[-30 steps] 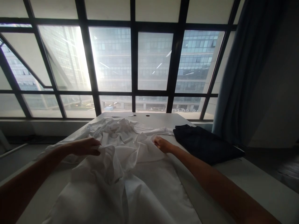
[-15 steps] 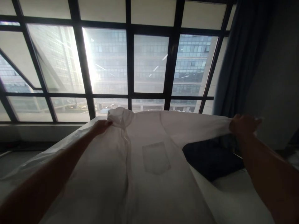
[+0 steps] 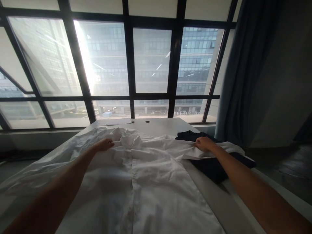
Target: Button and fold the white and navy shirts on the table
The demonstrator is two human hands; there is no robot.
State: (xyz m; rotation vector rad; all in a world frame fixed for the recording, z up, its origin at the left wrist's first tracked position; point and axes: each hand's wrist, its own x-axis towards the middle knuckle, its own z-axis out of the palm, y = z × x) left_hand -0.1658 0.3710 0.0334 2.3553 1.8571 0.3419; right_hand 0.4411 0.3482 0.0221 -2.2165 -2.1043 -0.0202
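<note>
A long-sleeved white coat (image 3: 156, 182) lies spread over the table, front side up, its collar toward the window and its front opening running down the middle. My left hand (image 3: 105, 144) is closed on the cloth at the shoulder, left of the collar. On the other side, my right hand (image 3: 204, 143) grips the sleeve partway along its length. The end of that sleeve trails past the hand to the right. Beneath it lies a dark folded cloth (image 3: 214, 170), partly covered by the sleeve. Wrinkles run across the coat's chest.
The white table (image 3: 168, 123) reaches toward the window, with two dark round holes near its far edge. Black-framed windows (image 3: 152, 61) fill the wall ahead. A blue-grey curtain (image 3: 234, 87) hangs at the right. A greyish crumpled shape (image 3: 296, 162) shows at the far right.
The coat was stretched taut and raised; now it has come down onto the table, wrinkled. My right hand has moved inward from the sleeve's end to partway along it. My left hand is lower.
</note>
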